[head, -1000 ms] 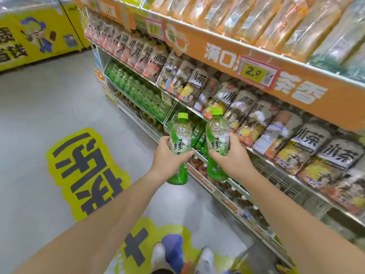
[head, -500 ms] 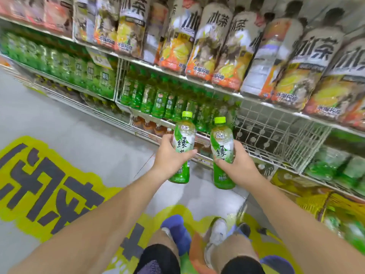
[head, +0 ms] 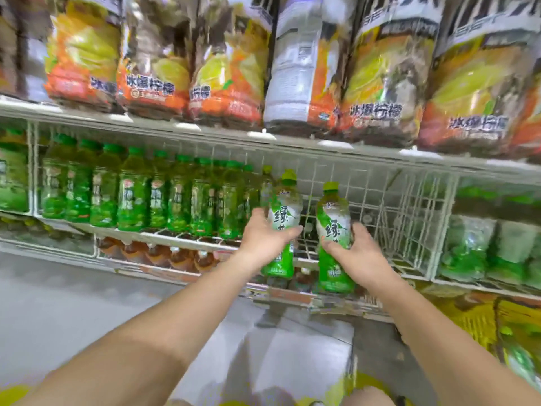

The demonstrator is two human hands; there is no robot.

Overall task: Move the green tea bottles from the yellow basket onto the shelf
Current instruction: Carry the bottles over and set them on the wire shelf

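Note:
I hold two green tea bottles upright in front of the white wire shelf (head: 389,200). My left hand (head: 265,240) is shut on one green tea bottle (head: 282,212) with a light green cap. My right hand (head: 355,253) grips the other green tea bottle (head: 333,218), slightly lower and to the right. Both bottles are level with the bare part of the wire shelf, just right of a row of shelved green tea bottles (head: 146,194). The yellow basket (head: 480,320) shows blurred at the lower right.
Large lemon tea bottles (head: 228,63) fill the shelf above. Brown drink bottles (head: 164,253) sit on the lowest shelf. Green packs (head: 491,244) lie right of the wire divider. Grey floor (head: 73,303) stretches to the left.
The view has come much closer to the shelf and lower. Both hands have carried their bottles forward, up to the bare wire section.

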